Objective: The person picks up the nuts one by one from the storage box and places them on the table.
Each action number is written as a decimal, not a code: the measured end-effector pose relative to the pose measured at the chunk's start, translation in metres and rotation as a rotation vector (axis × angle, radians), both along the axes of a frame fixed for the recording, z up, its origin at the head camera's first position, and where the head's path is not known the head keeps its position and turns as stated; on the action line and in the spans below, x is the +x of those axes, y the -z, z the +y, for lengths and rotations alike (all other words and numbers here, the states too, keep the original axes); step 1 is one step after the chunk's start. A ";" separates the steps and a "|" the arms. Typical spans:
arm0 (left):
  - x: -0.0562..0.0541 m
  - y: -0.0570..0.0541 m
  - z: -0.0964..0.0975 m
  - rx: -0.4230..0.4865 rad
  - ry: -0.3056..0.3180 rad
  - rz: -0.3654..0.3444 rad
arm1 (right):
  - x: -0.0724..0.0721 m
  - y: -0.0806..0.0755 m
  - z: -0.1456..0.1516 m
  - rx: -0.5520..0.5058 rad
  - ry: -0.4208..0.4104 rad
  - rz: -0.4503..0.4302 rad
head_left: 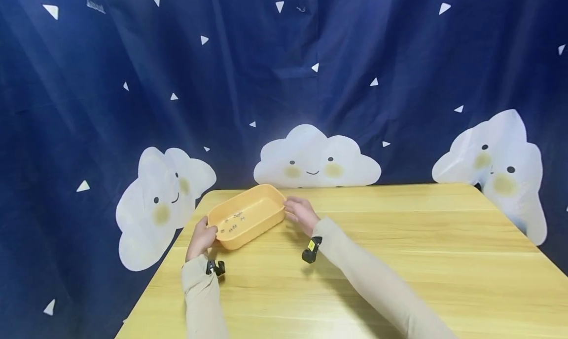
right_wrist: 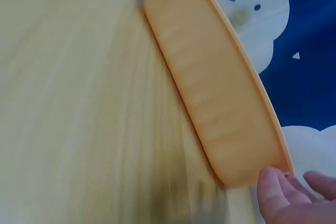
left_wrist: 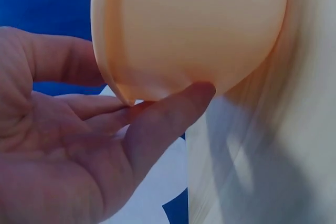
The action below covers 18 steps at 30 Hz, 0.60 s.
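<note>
A shallow orange-yellow plastic tray (head_left: 262,208) with rounded corners stands at an angle over the table's far left part. Several tiny shiny pieces (head_left: 235,226) lie inside, toward its left end; they are too small to identify. My left hand (head_left: 201,238) grips that left end. In the left wrist view its thumb (left_wrist: 173,114) presses the outer wall, with other fingers by the rim. At the opposite end my right hand (head_left: 302,213) holds the tray, fingertips (right_wrist: 270,179) against the outer wall just below the rim; part of this grip is hidden.
A light wood-grain table (head_left: 355,270) extends to the right and toward me. Behind it hangs a dark blue curtain (head_left: 266,82) with white triangles and smiling clouds. A small black device is strapped to each wrist.
</note>
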<state>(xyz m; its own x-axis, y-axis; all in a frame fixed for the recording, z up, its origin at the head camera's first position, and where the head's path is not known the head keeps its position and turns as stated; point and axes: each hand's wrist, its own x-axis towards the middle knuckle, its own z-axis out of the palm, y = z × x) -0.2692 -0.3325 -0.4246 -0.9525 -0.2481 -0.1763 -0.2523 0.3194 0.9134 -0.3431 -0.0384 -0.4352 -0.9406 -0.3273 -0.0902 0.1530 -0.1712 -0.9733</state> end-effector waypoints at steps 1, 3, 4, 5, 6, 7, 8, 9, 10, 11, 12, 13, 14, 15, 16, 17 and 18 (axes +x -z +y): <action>-0.001 0.001 0.001 0.001 0.007 -0.006 | 0.003 0.000 0.003 0.012 0.002 0.002; -0.003 0.001 0.004 -0.008 0.031 -0.010 | 0.008 0.001 0.010 0.024 0.009 -0.002; -0.004 0.001 0.005 -0.017 0.043 -0.005 | 0.011 0.001 0.013 0.024 0.013 -0.001; -0.005 0.001 0.006 -0.029 0.056 0.002 | 0.013 0.000 0.016 0.022 0.019 -0.001; -0.006 0.001 0.007 -0.047 0.074 0.009 | 0.015 0.000 0.019 0.019 0.025 0.000; -0.007 0.000 0.009 -0.063 0.092 0.020 | 0.017 0.000 0.022 0.014 0.032 0.003; -0.008 0.000 0.010 -0.084 0.112 0.028 | 0.019 0.000 0.025 0.008 0.040 0.004; -0.009 -0.001 0.011 -0.108 0.130 0.034 | 0.021 0.000 0.028 0.003 0.044 0.007; -0.010 -0.001 0.012 -0.124 0.147 0.038 | 0.023 0.000 0.031 0.003 0.048 0.008; -0.011 -0.002 0.014 -0.143 0.165 0.042 | 0.026 0.000 0.034 0.004 0.053 0.005; -0.012 -0.002 0.015 -0.160 0.181 0.043 | 0.028 0.001 0.036 0.006 0.059 0.004; -0.013 -0.002 0.016 -0.175 0.198 0.047 | 0.030 0.002 0.039 0.010 0.067 0.005; -0.014 -0.002 0.018 -0.196 0.213 0.049 | 0.033 0.002 0.041 0.013 0.079 -0.002; -0.014 -0.002 0.019 -0.203 0.229 0.050 | 0.035 0.003 0.044 0.017 0.091 -0.001; -0.015 -0.001 0.021 -0.208 0.241 0.052 | 0.037 0.003 0.047 0.017 0.106 -0.005; -0.015 -0.001 0.023 -0.220 0.256 0.057 | 0.040 0.003 0.050 0.017 0.119 -0.006; -0.015 0.000 0.026 -0.222 0.270 0.060 | 0.042 0.004 0.053 0.019 0.132 -0.007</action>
<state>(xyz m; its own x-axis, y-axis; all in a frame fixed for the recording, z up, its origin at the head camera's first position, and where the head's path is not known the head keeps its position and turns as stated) -0.2845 -0.3067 -0.4246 -0.9961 -0.0124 -0.0877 -0.0796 0.5596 0.8250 -0.3015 0.0144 -0.4391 -0.9747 -0.1986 -0.1023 0.1374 -0.1718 -0.9755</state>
